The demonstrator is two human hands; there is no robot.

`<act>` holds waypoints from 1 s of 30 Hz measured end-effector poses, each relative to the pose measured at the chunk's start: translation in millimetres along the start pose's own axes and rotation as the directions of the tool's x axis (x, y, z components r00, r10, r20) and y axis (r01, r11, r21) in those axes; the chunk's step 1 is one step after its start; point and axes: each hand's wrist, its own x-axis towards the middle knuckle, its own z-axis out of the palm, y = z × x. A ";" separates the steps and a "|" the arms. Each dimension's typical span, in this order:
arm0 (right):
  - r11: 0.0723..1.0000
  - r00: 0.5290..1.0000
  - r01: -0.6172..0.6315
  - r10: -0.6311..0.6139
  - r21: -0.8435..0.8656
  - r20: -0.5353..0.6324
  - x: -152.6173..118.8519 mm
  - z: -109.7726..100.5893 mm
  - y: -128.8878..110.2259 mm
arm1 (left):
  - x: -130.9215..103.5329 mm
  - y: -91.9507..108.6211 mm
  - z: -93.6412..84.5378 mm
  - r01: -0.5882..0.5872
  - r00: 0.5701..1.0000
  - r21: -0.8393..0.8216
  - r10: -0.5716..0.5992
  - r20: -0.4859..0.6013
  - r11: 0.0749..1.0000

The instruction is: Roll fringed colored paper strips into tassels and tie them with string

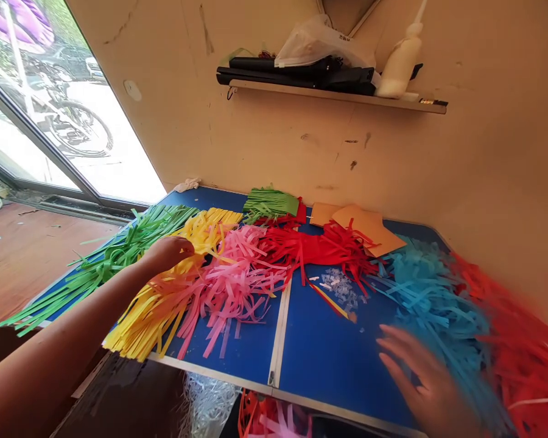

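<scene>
Along the L edge of the blue table (329,350), green strips (128,246) lie fanned out, ends hanging past the front L corner. Just R of them, yellow strips (137,322) run from nr the back down to the front edge, w/ some ends poking over it. L hand (167,252) is over the yellow strips, fingers bent, tips close together; can't tell if it grips any. Pink strips (232,280) overlap the yellow on its R side. Red strips (315,249) spread across the middle, w/ a green bundle (278,202) behind, toward the back edge. Orange sheets (386,237) lie by the back edge, R of ctr, partly under red strips. Small clear bits (342,286) are scattered in front of the red strips.

R hand (427,377), blurred, is nr the front R corner, fingers spread, well apart from the L hand. It's right by the turquoise strips (420,267) that run down the R edge; can't tell if they touch. A red heap (530,334) sits beyond that edge. White shreds (207,401) show below the front edge. Wall shelf (324,91) above has a plastic bag (317,42) & squeeze bottle (397,70).
</scene>
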 end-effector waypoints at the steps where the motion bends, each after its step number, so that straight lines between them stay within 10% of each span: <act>1: 1.000 1.000 0.005 -0.005 0.003 0.003 -1.0 0.9 0.5 | -1.6 -1.0 -2.0 0.008 1.000 -0.007 -0.008 0.003 1.000; 13: 1.000 0.999 0.003 -0.003 0.005 0.034 -5.9 3.4 1.9 | -12.4 1.3 -20.7 -0.012 0.995 0.016 0.014 -0.100 1.000; 30: 1.000 0.998 0.010 -0.010 0.009 0.069 -18.3 8.8 5.2 | 2.9 16.1 1.7 -0.062 0.991 0.030 0.065 -0.117 0.998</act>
